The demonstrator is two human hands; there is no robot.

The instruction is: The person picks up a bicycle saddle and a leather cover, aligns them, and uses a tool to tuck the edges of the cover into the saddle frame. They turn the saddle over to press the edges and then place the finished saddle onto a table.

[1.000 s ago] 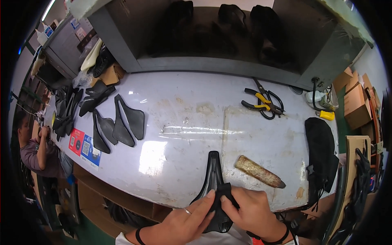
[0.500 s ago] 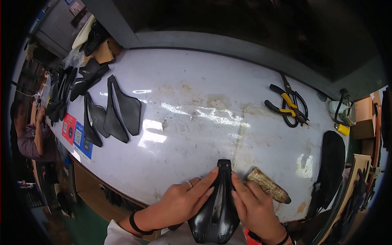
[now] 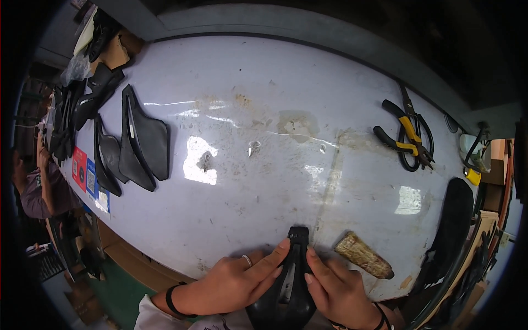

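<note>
At the table's near edge I hold a black bicycle saddle (image 3: 287, 313), its narrow nose pointing away from me and a long slot down its middle. My left hand (image 3: 234, 281) grips its left side, fingertips pressed near the nose. On the opposite side my right hand (image 3: 340, 286) pinches the edge with thumb and fingers. The saddle's wide rear is partly cut off by the lower edge of the view. Just right of my right hand lies a brown, tape-wrapped stick-like piece (image 3: 364, 256) with a dark tip.
Black slotted saddle covers (image 3: 144, 143) lie on the white table (image 3: 247, 187) at left, beside a pile of black pieces (image 3: 69, 115). Pliers with yellow-black handles (image 3: 406, 137) rest over scissors (image 3: 407, 102) at far right. A long black piece (image 3: 451, 220) lies along the right edge. Another person (image 3: 47, 187) is at far left.
The saddle's glossy surface and rear vents, visible before, no longer show; its face now looks matte. Both hands keep their hold near the nose. The whole view has shifted slightly.
</note>
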